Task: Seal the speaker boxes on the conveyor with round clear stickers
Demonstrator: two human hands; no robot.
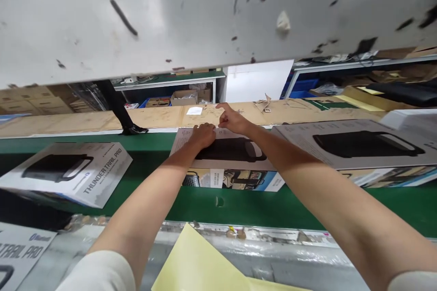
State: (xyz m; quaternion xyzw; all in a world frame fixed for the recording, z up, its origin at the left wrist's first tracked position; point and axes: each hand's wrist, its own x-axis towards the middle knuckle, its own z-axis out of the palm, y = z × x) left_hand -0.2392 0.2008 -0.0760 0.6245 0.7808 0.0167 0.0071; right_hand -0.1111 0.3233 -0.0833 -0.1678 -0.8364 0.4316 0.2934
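A printed white carton point(239, 179) with a black speaker pictured on it sits on the green conveyor belt point(150, 163) in front of me. My left hand point(204, 135) lies on the far left part of its top, fingers bent over towards the far edge. Just right of it, my right hand point(234, 119) is at the carton's far edge, with the index finger stretched out to the left and the other fingers curled. I see nothing held in either hand. The carton's far side is hidden.
More printed cartons stand on the belt, a left carton point(68, 168) and a right carton point(362, 145). Yellow sheets point(198, 259) lie in front of me. A scuffed white beam point(205, 22) crosses overhead. Beyond the belt runs a cardboard-covered ledge point(160, 116).
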